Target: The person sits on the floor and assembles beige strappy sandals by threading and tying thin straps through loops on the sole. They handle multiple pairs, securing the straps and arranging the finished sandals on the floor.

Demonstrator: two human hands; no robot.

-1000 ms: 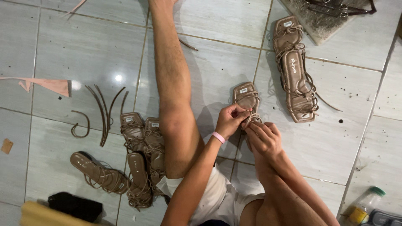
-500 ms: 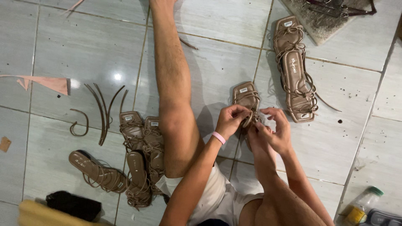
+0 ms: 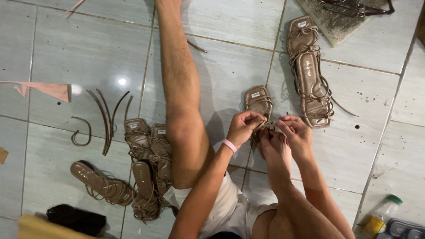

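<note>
At frame centre, the left hand (image 3: 242, 127) and right hand (image 3: 295, 132), closer together than a moment ago, pinch the tan strappy sandal's (image 3: 258, 102) straps (held against the foot (image 3: 273, 148)), tightening the lacing.

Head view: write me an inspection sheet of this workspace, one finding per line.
Surface: pale tiled floor, gritty near the right.
Job's things: tan strappy sandal under the person's foot, straps pinched at the toes.
Clutter: finished sandals piled at left, one more sandal at right, loose straps, pink scraps, black object.
Hands: left hand and right hand both pinch the straps with their fingers.
Cables: nothing seen.
Surroundings: bottle at lower right, grey mat at top right.
</note>
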